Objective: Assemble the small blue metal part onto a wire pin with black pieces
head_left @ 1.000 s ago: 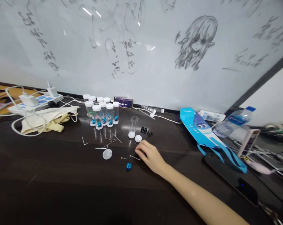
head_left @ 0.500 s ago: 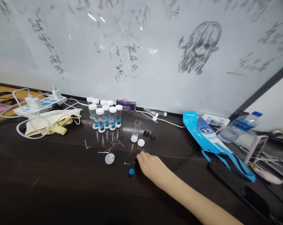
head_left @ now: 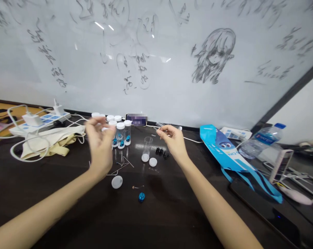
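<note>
My left hand is raised in front of several white-capped clear tubes with small blue metallic pieces inside. It is blurred, but thumb and fingers look apart and I see nothing held. Over the table to the right, my right hand has thumb and fingertips pinched; whatever is between them is too small to make out. Below and between the hands stands an uncapped clear tube, with a white cap beside it. Nearer me lie a blue metallic piece, a thin bent wire and a white dish-like cap.
Small black parts lie right of the clear tube; thin bent metal rods lie left. A phone leans at the whiteboard's foot. Further out are a power strip, a cream cloth bag, a blue bag and a water bottle.
My left hand has come into view at the left. My right hand has lifted from beside the blue piece and moved up and away, still pinched. The view has shifted slightly.
</note>
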A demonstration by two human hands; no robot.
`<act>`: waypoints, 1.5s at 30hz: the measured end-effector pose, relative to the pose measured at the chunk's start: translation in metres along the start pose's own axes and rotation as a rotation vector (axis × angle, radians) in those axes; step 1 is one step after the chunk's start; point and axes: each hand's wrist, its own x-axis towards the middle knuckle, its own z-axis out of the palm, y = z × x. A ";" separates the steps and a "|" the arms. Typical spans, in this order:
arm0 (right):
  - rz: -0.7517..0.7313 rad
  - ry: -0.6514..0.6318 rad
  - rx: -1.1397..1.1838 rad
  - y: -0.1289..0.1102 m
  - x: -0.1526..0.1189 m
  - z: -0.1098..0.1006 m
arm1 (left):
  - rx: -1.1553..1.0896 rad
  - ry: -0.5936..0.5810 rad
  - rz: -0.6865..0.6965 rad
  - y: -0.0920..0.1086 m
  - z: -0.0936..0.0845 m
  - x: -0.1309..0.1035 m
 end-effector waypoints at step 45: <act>0.113 -0.571 -0.897 0.031 -0.071 -0.024 | 0.208 -0.674 -0.324 0.008 -0.038 -0.066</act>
